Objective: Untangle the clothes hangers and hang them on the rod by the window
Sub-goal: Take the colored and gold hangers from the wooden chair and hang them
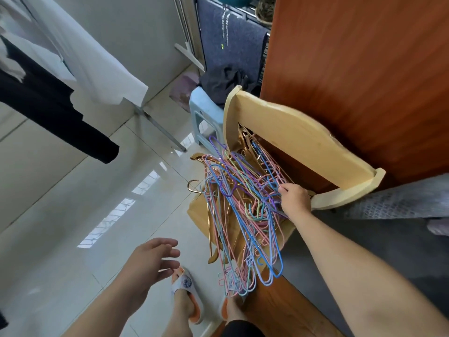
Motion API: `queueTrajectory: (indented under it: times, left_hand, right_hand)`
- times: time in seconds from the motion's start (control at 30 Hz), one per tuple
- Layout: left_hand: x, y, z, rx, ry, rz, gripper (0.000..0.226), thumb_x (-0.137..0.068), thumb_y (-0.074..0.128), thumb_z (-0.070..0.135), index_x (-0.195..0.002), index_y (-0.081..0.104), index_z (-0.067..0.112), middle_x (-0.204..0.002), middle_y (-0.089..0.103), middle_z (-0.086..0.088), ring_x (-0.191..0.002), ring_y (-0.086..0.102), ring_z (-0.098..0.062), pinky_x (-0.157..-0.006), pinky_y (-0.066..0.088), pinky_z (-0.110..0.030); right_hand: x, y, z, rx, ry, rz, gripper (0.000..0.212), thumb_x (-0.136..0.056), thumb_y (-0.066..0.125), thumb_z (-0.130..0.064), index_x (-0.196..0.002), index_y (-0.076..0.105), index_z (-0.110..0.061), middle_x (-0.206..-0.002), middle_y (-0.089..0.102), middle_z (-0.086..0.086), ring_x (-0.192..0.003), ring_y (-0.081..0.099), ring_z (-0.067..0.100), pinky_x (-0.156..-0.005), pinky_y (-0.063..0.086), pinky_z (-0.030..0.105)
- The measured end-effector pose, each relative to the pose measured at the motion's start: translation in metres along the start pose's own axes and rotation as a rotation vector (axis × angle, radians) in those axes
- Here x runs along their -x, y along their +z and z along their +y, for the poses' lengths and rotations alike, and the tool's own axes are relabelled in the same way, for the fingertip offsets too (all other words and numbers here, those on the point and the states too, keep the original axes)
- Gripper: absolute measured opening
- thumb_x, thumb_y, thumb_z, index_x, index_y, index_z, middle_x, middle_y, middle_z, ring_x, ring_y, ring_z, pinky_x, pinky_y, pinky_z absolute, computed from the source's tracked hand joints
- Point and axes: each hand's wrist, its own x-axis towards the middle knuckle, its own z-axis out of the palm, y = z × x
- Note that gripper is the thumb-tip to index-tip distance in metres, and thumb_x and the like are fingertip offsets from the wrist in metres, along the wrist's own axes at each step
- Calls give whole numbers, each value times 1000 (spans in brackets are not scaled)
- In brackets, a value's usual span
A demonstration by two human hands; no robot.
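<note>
Reaching across, I see my right hand (295,199) with fingers pinching the tangled hangers (243,210); my left hand (148,261) hovers, fingers spread loose.

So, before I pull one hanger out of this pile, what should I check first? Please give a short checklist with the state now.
1. Right hand grips wires in the hanger pile: ok.
2. Only one hanger gripped: cannot tell.
3. That hanger free of the others: not ok, the wires cross heavily.
4. Left hand empty, ready to steady the pile: ok.
5. Pile secure on the chair: not ok, hangers dangle over the seat edge.
6. Rod by the window reachable: cannot tell.
</note>
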Motion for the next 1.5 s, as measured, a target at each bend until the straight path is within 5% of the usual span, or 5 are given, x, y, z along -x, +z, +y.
queueTrajectory:
  times: [0.2, 0.73, 0.97, 1.23, 1.5]
  left_hand:
    - [8, 6, 1, 21, 22, -42, 22, -102, 51, 8, -108, 72, 8, -92, 72, -14, -76, 67, -27, -79, 55, -40]
    - [25, -2, -13, 66, 19, -73, 22, -101, 52, 9, -108, 73, 7, -94, 73, -15, -78, 69, -28, -85, 55, -43]
    - [28, -5, -27, 88, 7, -86, 21, -101, 52, 9, -110, 71, 6, -92, 73, -14, -76, 68, -28, -81, 53, -42]
    - [28, -7, -31, 93, 5, -73, 21, -101, 53, 10, -108, 72, 6, -94, 73, -16, -78, 68, -29, -82, 53, -43]
    - [28, -6, -35, 112, -8, -87, 22, -102, 53, 11, -108, 73, 6, -95, 73, -16, -80, 68, -31, -85, 53, -45]
  right_hand:
    - [12, -38, -1, -66, -8, 177, 25, -102, 54, -26, -103, 76, -14, -100, 73, 4, -87, 60, 21, -78, 52, 31]
    - [40, -57, 6, -140, 59, 259, 23, -100, 57, -24, -99, 78, -15, -96, 75, 5, -85, 61, 22, -76, 44, 26]
    - [57, -33, 1, -74, -32, 271, 19, -98, 60, -20, -98, 79, -14, -95, 75, 6, -86, 62, 25, -75, 53, 32]
    - [56, -35, -10, -319, 243, 417, 23, -101, 57, -19, -102, 78, -8, -99, 73, 12, -96, 65, 30, -81, 53, 36]
    - [93, -14, 2, -289, 169, 380, 17, -98, 61, -18, -96, 77, -13, -98, 71, 6, -87, 58, 21, -75, 56, 40]
